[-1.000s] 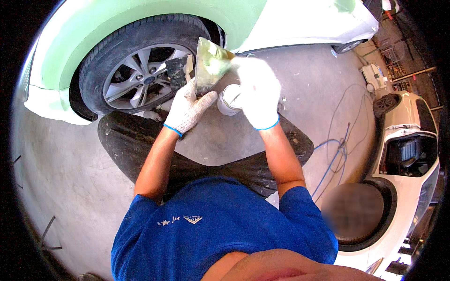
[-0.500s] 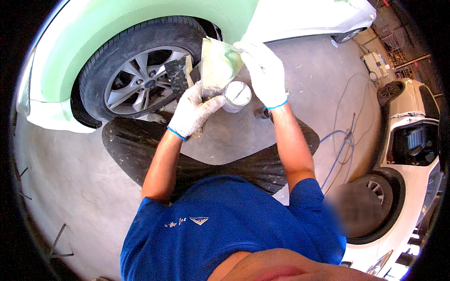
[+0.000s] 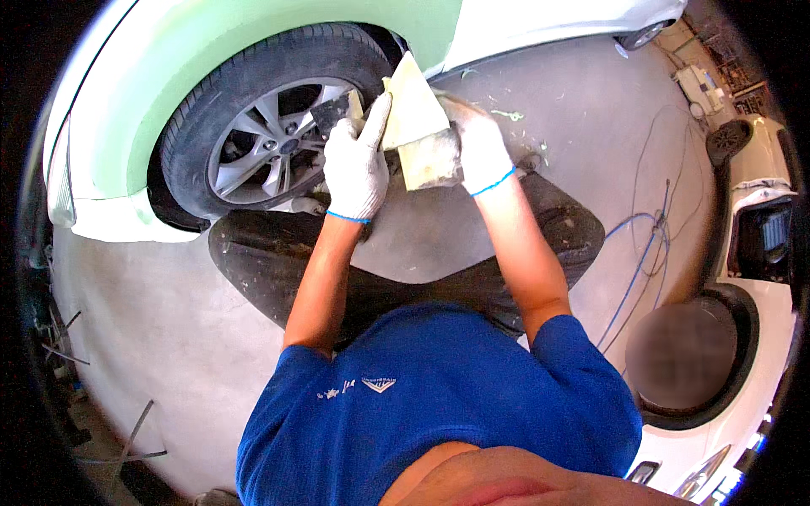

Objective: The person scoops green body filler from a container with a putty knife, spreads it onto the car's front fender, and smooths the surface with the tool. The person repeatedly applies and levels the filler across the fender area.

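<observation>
My left hand (image 3: 358, 169), in a white knitted glove with a blue cuff edge, is closed on a pale yellow flat plate (image 3: 415, 108) with a pointed top. A dark flat piece with a cream edge (image 3: 331, 115) shows beside the left fingers; whether they hold it I cannot tell. My right hand (image 3: 483, 150), gloved alike, grips a squarish yellowish flat piece (image 3: 429, 162) with a grey smear. It meets or overlaps the plate's lower edge. Both hands are in front of a car wheel (image 3: 274, 143), above my spread knees.
A pale green car fender (image 3: 253, 25) arches over the wheel. Light green scraps (image 3: 508, 115) lie on the grey floor. To the right are a blue hose (image 3: 645, 257), thin cables and another white car (image 3: 742, 371). Metal rods (image 3: 139, 426) are at the lower left.
The plate has turned and its smeared green face no longer shows. My right hand has come lower, now with the squarish piece. The white round can below the hands is no longer visible.
</observation>
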### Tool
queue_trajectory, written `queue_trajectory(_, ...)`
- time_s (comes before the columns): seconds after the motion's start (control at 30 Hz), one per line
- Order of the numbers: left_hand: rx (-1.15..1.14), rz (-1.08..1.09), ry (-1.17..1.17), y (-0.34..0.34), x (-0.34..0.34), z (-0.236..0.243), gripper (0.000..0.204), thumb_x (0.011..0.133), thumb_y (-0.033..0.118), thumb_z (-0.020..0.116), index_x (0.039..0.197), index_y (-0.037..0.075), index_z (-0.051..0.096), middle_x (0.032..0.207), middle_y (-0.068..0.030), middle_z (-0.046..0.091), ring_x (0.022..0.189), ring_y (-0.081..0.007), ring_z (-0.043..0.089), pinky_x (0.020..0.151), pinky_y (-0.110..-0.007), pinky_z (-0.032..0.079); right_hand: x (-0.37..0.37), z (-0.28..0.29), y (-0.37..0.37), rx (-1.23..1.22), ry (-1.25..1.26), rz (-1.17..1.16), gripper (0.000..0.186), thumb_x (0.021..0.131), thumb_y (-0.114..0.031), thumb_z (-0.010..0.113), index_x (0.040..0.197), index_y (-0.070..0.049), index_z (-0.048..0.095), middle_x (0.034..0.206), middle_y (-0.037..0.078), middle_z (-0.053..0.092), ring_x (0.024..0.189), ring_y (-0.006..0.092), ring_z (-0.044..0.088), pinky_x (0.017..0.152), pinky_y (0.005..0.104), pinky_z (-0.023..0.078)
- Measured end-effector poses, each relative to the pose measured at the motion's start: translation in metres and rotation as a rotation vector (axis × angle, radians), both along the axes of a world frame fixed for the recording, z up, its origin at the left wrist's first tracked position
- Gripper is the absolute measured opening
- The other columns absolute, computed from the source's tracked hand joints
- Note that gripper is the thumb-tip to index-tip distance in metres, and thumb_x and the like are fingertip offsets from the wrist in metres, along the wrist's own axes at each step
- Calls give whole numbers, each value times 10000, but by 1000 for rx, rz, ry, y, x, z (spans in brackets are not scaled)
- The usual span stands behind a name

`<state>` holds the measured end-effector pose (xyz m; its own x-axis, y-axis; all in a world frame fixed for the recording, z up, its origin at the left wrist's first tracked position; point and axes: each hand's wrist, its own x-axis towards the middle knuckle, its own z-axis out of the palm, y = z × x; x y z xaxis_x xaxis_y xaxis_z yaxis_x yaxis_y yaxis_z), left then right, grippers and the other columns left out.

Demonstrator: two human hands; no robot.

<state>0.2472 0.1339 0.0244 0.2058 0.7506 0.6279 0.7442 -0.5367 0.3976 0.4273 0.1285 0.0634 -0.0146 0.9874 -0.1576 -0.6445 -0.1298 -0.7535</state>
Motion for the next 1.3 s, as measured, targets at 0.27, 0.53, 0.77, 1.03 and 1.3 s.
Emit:
queue_trajectory(0.27,-296,9,-42,-13,19,-37,784,775,-49,549,1484,258,414,984,-231,563,905,-421,599,822,-477,505,25,1,2,62,30,-146,277,889,-137,577,1106,15,656,993,93,685,897,223,671,843,345,554)
queue_trajectory(0.53,-918,-284,-979,-33,4,15,330,864,216,726,1094,22,592,885,-22,628,712,-87,552,644,-255,476,52,20,8,440,-310,-588,266,914,-32,593,1159,64,630,1111,118,662,1021,203,621,905,323,496)
queue_trajectory(0.77,-882,-466,-813,-29,1,7,454,837,165,770,1201,-34,585,1092,-68,680,950,-122,612,871,-285,491,25,18,1,535,-907,-263,175,948,-129,611,1015,8,696,824,2,658,786,62,574,678,242,465)
queue_trajectory(1.03,-807,-493,-796,-28,2,14,354,867,115,727,1181,-9,619,1082,-61,692,959,-122,623,890,-290,496,5,25,-22,1051,-1676,-576,194,855,-76,587,1011,-84,701,956,124,676,943,297,646,832,393,534)
queue_trajectory(1.3,-765,-438,-707,-33,4,17,347,882,112,701,1195,-13,619,1069,-68,698,935,-120,626,867,-295,506,1,34,-22,978,-1578,-620,213,843,-75,594,1027,-91,700,962,117,681,903,312,655,800,385,537)
